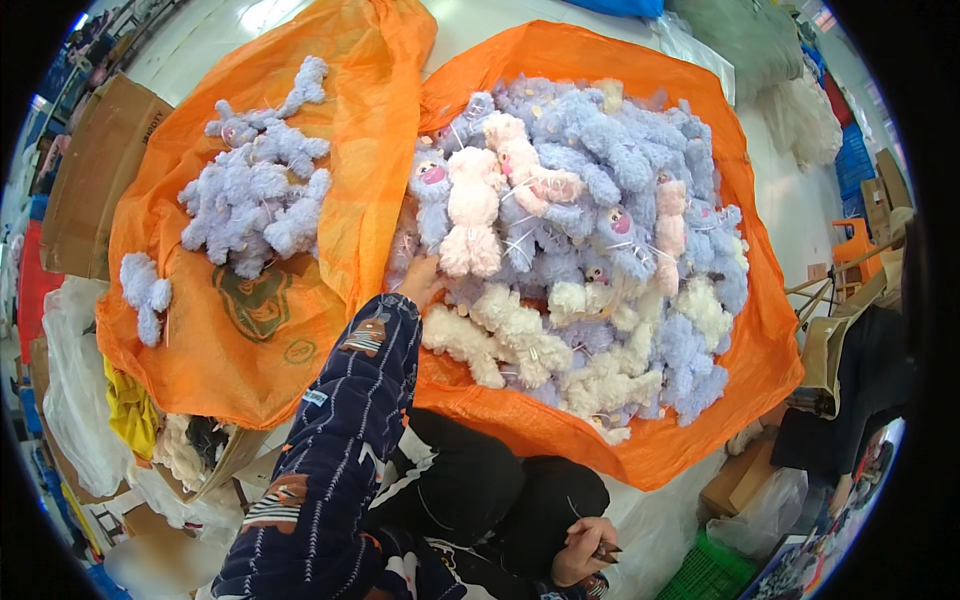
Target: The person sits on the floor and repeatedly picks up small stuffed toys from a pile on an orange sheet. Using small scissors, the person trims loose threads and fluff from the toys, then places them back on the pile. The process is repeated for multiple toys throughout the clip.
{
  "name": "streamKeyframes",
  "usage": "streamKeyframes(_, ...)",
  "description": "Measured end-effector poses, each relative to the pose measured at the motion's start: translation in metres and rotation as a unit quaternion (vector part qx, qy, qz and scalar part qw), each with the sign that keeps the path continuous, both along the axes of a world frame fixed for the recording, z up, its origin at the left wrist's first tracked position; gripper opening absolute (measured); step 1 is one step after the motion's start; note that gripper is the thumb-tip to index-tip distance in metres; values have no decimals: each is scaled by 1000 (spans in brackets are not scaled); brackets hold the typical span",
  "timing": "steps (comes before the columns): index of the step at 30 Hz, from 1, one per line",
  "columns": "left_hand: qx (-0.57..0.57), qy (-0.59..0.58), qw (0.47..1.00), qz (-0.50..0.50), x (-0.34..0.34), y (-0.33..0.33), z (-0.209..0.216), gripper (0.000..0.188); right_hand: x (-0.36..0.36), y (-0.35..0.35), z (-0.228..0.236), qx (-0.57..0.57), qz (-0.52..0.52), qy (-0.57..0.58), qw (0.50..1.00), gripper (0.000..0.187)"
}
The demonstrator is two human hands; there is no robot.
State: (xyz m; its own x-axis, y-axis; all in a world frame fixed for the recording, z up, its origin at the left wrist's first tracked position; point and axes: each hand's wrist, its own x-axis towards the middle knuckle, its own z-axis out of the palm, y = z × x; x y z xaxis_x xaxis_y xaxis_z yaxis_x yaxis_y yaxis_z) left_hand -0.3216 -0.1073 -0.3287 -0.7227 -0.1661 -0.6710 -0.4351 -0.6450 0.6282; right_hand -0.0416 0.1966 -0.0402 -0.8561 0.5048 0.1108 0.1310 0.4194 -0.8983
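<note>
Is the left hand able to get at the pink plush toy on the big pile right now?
Probably yes. The left hand is already at the near edge of the pile, and the pink plush toy lies on top just beyond it, uncovered. The right hand rests low, by the lap, holding a small dark thing.

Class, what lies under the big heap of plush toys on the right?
An orange plastic sheet lies under the plush toy heap, showing around its edges. The toys cover its middle, and the floor beneath is hidden.

A pale glossy floor (pixel 790 200) reflects bright overhead light. Flattened cardboard boxes (pixel 95 170) lie at the left, and an orange chair (pixel 852 245) stands at the right beside blue crates (pixel 855 160).
</note>
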Motion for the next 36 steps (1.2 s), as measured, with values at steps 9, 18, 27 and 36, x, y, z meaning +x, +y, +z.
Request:
streamKeyframes(9,-324,91,941,-31,24,19,93,21,5,7,-6,-62,67,-19,996,24)
streamKeyframes(18,-552,378,673,-317,132,-3,306,14,0,4,1,-51,182,45,981,8)
streamKeyframes(27,-631,571,382,-360,239,36,441,23,0,-49,94,-51,326,120,936,26)
streamKeyframes(36,-351,542,742,-180,282,44,448,33,31,-45,114,-65,298,150,941,20)
